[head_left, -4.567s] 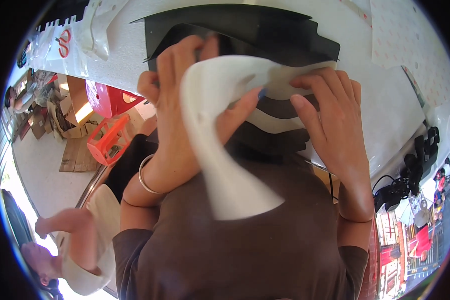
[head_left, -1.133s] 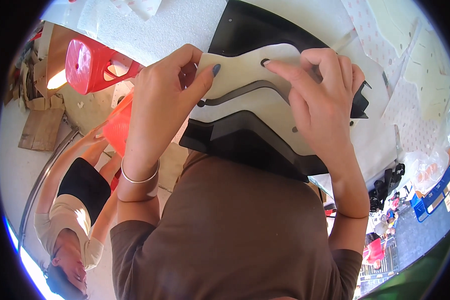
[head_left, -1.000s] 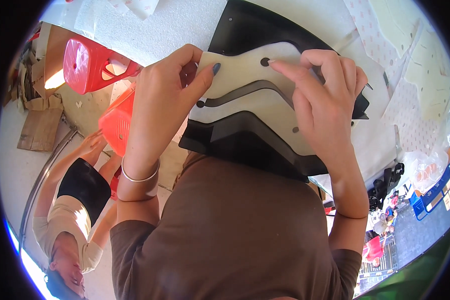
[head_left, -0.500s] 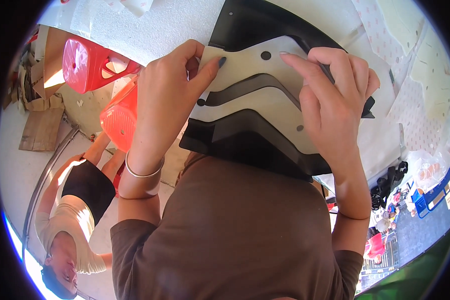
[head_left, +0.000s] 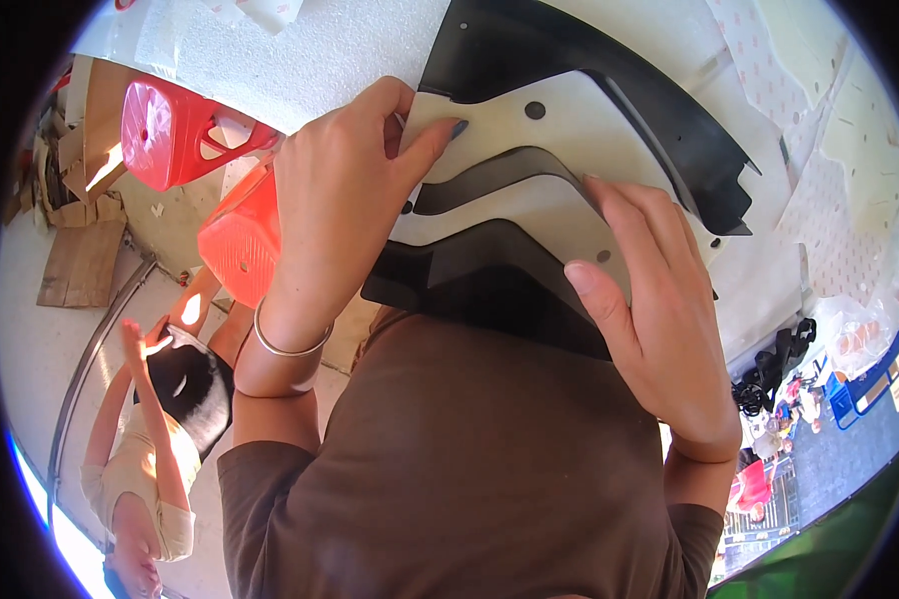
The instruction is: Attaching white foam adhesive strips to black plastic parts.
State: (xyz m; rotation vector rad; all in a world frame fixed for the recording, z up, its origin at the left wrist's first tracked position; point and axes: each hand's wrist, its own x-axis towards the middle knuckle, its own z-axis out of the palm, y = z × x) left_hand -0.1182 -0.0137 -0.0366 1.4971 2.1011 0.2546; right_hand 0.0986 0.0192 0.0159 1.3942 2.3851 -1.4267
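A black curved panel (head_left: 569, 55) lies before me. Over it is a pale, cream-coloured sheet (head_left: 489, 112) with round dark holes and a long bent cut-out, through which a darker strip shows. My left hand (head_left: 340, 190) pinches the left edge of this sheet, its thumb on top and its curled fingers partly hidden at the edge. My right hand (head_left: 654, 285) rests on the right part of the sheet, fingers stretched out and thumb spread away from them. Below the sheet, the panel's near edge reaches my shirt.
White foam sheeting (head_left: 260, 80) covers the table at the upper left. A red stool (head_left: 155, 135) and an orange stool (head_left: 245, 235) stand left of it. Another person (head_left: 150, 449) is at the lower left. A clear plastic bag (head_left: 854, 334) and black items (head_left: 777, 364) lie at the right.
My right hand has moved down from the sheet's upper part and its fingers have straightened. My left thumb has shifted slightly right. The other person has raised a hand.
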